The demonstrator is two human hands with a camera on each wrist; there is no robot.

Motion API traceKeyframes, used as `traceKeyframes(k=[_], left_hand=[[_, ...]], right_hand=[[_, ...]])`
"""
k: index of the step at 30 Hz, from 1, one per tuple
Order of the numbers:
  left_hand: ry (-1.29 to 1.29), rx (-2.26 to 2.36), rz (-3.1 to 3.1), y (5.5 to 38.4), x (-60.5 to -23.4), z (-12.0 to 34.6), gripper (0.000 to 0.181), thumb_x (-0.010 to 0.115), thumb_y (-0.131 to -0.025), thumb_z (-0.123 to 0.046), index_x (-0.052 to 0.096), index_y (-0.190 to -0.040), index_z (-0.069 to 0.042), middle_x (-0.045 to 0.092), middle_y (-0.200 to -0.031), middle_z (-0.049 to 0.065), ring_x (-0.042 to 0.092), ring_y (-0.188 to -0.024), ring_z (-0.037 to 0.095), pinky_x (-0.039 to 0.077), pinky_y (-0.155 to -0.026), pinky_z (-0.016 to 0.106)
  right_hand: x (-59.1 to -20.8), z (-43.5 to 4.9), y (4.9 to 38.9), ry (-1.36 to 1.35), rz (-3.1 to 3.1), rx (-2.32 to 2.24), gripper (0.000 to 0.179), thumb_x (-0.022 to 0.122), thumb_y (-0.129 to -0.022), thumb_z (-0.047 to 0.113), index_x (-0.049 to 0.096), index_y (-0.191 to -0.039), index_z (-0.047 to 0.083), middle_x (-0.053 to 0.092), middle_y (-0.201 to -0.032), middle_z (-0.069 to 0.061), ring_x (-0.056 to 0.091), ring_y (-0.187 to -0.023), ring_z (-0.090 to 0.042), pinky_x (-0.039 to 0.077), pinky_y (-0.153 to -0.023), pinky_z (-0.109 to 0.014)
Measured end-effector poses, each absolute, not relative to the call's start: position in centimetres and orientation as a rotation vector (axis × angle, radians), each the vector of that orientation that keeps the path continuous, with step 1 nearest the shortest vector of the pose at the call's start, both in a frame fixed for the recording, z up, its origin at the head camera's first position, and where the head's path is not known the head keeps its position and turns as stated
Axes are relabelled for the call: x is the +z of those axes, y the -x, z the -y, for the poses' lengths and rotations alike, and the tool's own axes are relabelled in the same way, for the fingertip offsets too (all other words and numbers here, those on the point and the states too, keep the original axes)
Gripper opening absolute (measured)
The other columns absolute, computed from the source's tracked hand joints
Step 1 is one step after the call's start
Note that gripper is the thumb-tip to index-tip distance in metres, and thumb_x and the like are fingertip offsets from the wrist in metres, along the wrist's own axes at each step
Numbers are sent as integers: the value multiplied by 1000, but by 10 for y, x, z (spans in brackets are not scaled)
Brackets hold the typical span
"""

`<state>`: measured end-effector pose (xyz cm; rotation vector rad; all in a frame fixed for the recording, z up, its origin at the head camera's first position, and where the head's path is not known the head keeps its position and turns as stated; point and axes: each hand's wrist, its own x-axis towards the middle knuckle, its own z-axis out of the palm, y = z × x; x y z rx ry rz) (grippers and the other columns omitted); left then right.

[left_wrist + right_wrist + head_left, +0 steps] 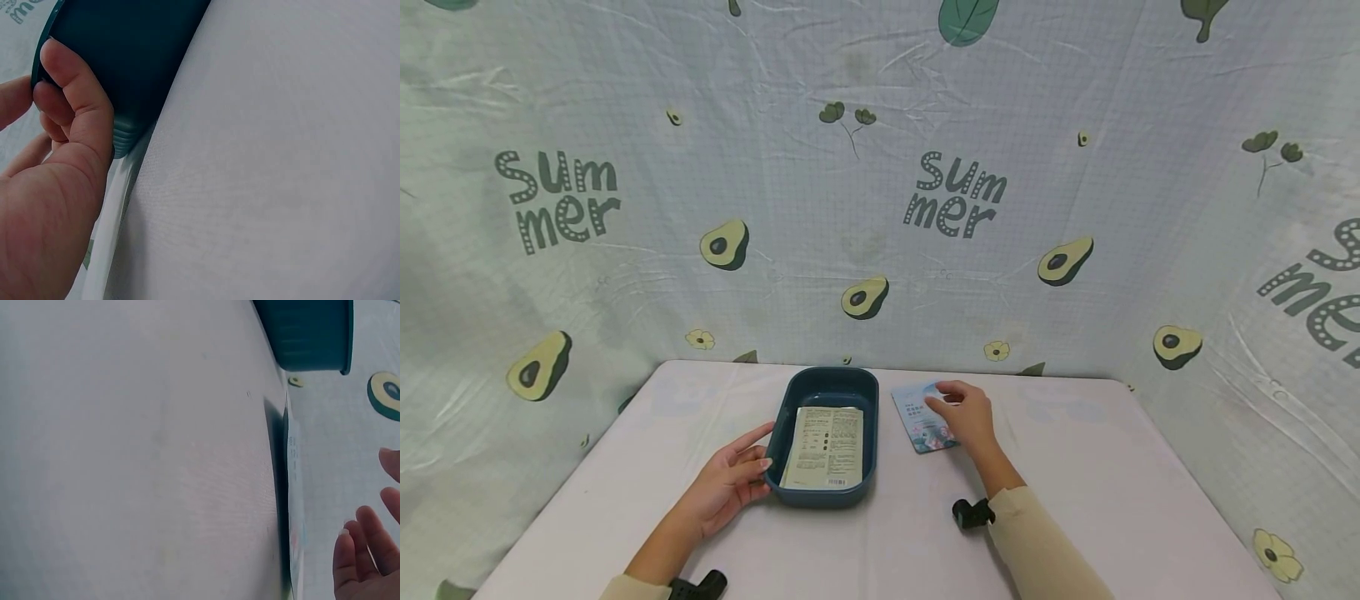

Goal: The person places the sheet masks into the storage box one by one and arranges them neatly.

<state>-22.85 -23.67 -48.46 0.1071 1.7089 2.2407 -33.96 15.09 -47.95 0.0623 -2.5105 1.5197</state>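
My left hand (730,483) is at the left side of a dark blue rectangular plastic basin (870,433), fingertips touching its outer wall and rim. In the left wrist view, the thumb lies against the basin's wall (137,50). Inside the basin lies a flat cream packet (823,450) with printed text and a barcode facing up. Right of the basin, a light-blue flat packet (917,421) with a floral print lies on the table. Above it hovers my right hand (970,417), fingers loosely bent and holding nothing; the right wrist view shows a gap between fingertips and packet (295,506).
A white cloth covers the table (1075,483). Behind and at both sides hangs a pale curtain (805,275) printed with avocados and lettering. Each wrist carries a black camera, one (972,513) by the right sleeve.
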Motion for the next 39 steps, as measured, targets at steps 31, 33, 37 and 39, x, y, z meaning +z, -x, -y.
traceKeyframes(k=[31, 33, 37, 39], left_hand=[[-131, 2242, -1687, 226, -481, 236, 77, 57, -102, -5, 11, -165, -7, 62, -113, 1, 67, -91, 13, 57, -77, 24], [-128, 2244, -1687, 226, -481, 236, 77, 57, -102, -5, 11, -164, -7, 62, -113, 1, 67, -90, 13, 57, -77, 24], [-132, 2246, -1685, 226, -480, 235, 77, 56, -102, -4, 11, -164, -6, 63, -113, 1, 67, -90, 13, 57, -77, 24], [-132, 2248, -1683, 226, -481, 236, 76, 56, -102, -3, 11, -164, -6, 63, -113, 2, 67, -90, 12, 57, -77, 24]], right_hand=[[-477, -159, 371, 166, 2779, 1426, 46, 78, -90, 27, 68, -132, 10, 62, -139, -18, 54, -131, -37, 45, -111, -53], [-476, -159, 372, 166, 2784, 1411, 46, 78, -90, 26, 68, -131, 9, 62, -139, -19, 54, -132, -38, 45, -111, -54], [-477, -160, 375, 177, 2800, 1386, 45, 78, -90, 25, 68, -131, 8, 62, -139, -20, 54, -132, -38, 45, -111, -54], [-478, -161, 377, 185, 2814, 1377, 45, 78, -90, 25, 68, -130, 8, 61, -140, -20, 54, -132, -38, 44, -112, -53]])
